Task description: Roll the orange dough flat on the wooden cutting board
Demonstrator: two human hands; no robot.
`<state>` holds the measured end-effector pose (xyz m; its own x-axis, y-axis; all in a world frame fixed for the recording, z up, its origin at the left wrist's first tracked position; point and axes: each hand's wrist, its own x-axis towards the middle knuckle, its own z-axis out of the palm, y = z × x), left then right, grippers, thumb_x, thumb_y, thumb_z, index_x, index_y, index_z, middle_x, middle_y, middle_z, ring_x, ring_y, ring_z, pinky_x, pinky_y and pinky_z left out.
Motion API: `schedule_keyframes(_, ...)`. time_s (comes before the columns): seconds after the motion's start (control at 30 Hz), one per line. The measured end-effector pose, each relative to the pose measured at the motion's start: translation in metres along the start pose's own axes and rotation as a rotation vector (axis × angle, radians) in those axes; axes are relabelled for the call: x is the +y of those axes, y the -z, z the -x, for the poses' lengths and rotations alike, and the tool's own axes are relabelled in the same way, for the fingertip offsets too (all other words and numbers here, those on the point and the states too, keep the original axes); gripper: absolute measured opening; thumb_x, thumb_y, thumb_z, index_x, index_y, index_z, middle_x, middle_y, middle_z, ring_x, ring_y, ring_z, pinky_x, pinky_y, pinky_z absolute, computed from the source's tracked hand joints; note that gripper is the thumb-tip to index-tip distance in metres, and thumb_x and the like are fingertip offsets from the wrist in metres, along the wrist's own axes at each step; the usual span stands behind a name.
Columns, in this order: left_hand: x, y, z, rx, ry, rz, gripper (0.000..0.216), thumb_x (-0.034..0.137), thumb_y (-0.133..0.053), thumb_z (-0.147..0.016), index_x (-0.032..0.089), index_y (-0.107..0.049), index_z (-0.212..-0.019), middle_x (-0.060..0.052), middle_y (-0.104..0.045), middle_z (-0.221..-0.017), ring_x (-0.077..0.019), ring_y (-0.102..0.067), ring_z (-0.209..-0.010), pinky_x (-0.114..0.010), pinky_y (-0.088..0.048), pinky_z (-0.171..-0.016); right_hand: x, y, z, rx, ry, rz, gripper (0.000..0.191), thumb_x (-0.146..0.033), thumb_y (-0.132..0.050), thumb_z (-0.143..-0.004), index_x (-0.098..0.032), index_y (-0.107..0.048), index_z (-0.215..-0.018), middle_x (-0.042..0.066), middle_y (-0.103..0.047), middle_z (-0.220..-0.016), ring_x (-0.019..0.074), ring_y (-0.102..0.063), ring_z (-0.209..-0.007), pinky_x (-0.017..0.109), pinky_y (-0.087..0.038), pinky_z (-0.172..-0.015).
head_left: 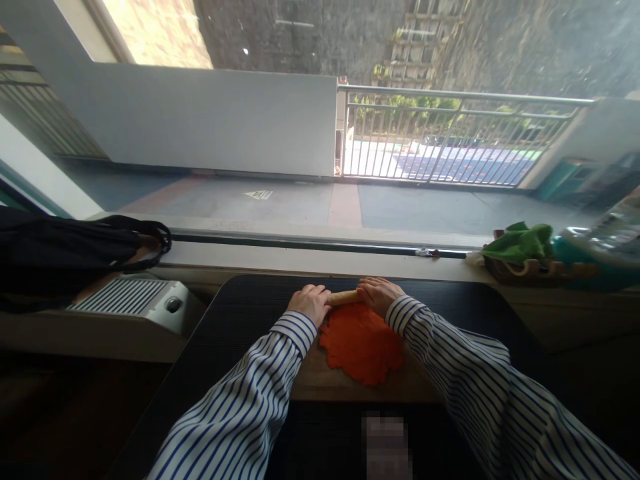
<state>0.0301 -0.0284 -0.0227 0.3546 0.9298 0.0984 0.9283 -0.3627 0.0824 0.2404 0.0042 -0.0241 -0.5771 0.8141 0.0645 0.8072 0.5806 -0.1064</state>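
A wooden rolling pin (344, 298) lies across the far edge of a flat, ragged-edged orange sheet of dough or clay (363, 347). My left hand (309, 304) is closed over the pin's left end, and my right hand (380, 295) over its right end. Only the middle of the pin shows between them. Under the orange sheet is a brown board (320, 385), partly covered by my sleeves.
The board rests on a dark table (230, 320) below a window sill (300, 260). A black bag (65, 250) and a white vented unit (135, 303) are at left. A green cloth (523, 243) sits in a basket on the sill at right.
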Motion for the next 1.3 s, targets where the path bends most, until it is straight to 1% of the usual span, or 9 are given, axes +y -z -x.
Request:
schedule_keyframes(0.27,0.009,0.004,0.009,-0.04,0.02,0.034,0.025,0.022,-0.055,-0.08,0.021,-0.059,-0.104,-0.004,-0.065,-0.104,-0.0216,-0.057,-0.097,-0.032,-0.047,-0.078,-0.004,0.001,0.014,0.023,-0.004,0.013,0.038,-0.031,-0.028,-0.092,-0.017,-0.058,-0.111,0.008,-0.057,-0.119,0.0189,-0.049,-0.112,0.032,-0.035,-0.097)
schedule_keyframes(0.5,0.004,0.001,0.016,0.003,-0.027,0.113,0.03,0.017,-0.058,-0.077,0.02,-0.06,-0.106,-0.003,-0.066,-0.104,-0.0198,-0.058,-0.098,-0.031,-0.045,-0.086,-0.003,0.001,0.021,0.01,0.024,-0.017,0.038,-0.03,-0.029,-0.091,-0.017,-0.053,-0.117,0.009,-0.056,-0.122,0.0195,-0.047,-0.116,0.035,-0.033,-0.099)
schedule_keyframes(0.63,-0.001,0.007,0.007,0.036,-0.073,0.149,0.029,0.015,-0.057,-0.076,0.02,-0.061,-0.104,-0.002,-0.067,-0.103,-0.0182,-0.058,-0.094,-0.03,-0.045,-0.087,0.005,0.006,0.01,-0.039,-0.013,-0.082,0.038,-0.035,-0.029,-0.091,-0.021,-0.053,-0.117,0.007,-0.059,-0.116,0.0189,-0.05,-0.111,0.039,-0.029,-0.1)
schedule_keyframes(0.77,-0.004,0.009,-0.003,0.069,-0.085,0.154,0.027,0.015,-0.056,-0.076,0.023,-0.062,-0.101,-0.001,-0.067,-0.098,-0.0176,-0.059,-0.09,-0.031,-0.046,-0.086,0.007,0.011,-0.009,-0.062,-0.067,-0.111,0.037,-0.035,-0.026,-0.092,-0.023,-0.059,-0.104,0.004,-0.064,-0.105,0.0154,-0.056,-0.099,0.033,-0.032,-0.096)
schedule_keyframes(0.83,-0.005,0.006,-0.004,0.075,-0.09,0.156,0.027,0.014,-0.055,-0.076,0.022,-0.062,-0.101,-0.001,-0.067,-0.098,-0.0175,-0.059,-0.089,-0.031,-0.046,-0.085,0.005,0.011,-0.017,-0.084,-0.079,-0.11,0.038,-0.036,-0.025,-0.092,-0.023,-0.059,-0.103,0.004,-0.064,-0.103,0.0158,-0.056,-0.099,0.034,-0.033,-0.094)
schedule_keyframes(0.93,-0.006,0.0,-0.002,0.081,-0.094,0.168,0.027,0.014,-0.056,-0.076,0.02,-0.062,-0.102,-0.003,-0.068,-0.098,-0.018,-0.059,-0.089,-0.031,-0.046,-0.085,-0.001,0.005,-0.021,-0.099,-0.095,-0.108,0.04,-0.037,-0.022,-0.092,-0.023,-0.058,-0.106,0.006,-0.062,-0.111,0.018,-0.053,-0.105,0.041,-0.029,-0.098)
schedule_keyframes(1.07,-0.004,-0.005,0.002,0.074,-0.062,0.18,0.03,0.014,-0.058,-0.075,0.018,-0.062,-0.104,-0.004,-0.067,-0.101,-0.0189,-0.059,-0.09,-0.032,-0.046,-0.086,-0.006,-0.002,-0.016,-0.114,-0.107,-0.074,0.045,-0.039,-0.018,-0.093,-0.024,-0.054,-0.115,0.005,-0.054,-0.125,0.0197,-0.04,-0.12,0.049,-0.019,-0.103)
schedule_keyframes(1.17,-0.002,-0.007,0.004,0.074,-0.056,0.176,0.03,0.014,-0.059,-0.074,0.02,-0.063,-0.104,-0.003,-0.067,-0.101,-0.0188,-0.059,-0.091,-0.033,-0.046,-0.086,-0.007,-0.005,-0.01,-0.119,-0.122,-0.048,0.048,-0.04,-0.016,-0.092,-0.021,-0.046,-0.125,0.005,-0.046,-0.133,0.0198,-0.032,-0.126,0.049,-0.017,-0.105)
schedule_keyframes(1.3,-0.001,-0.008,0.009,0.107,-0.088,0.186,0.029,0.014,-0.058,-0.076,0.025,-0.064,-0.102,0.0,-0.067,-0.101,-0.0168,-0.06,-0.092,-0.031,-0.045,-0.088,-0.009,-0.006,-0.001,-0.095,-0.113,-0.031,0.05,-0.04,-0.016,-0.092,-0.018,-0.043,-0.129,0.006,-0.044,-0.135,0.0197,-0.03,-0.128,0.047,-0.015,-0.106)
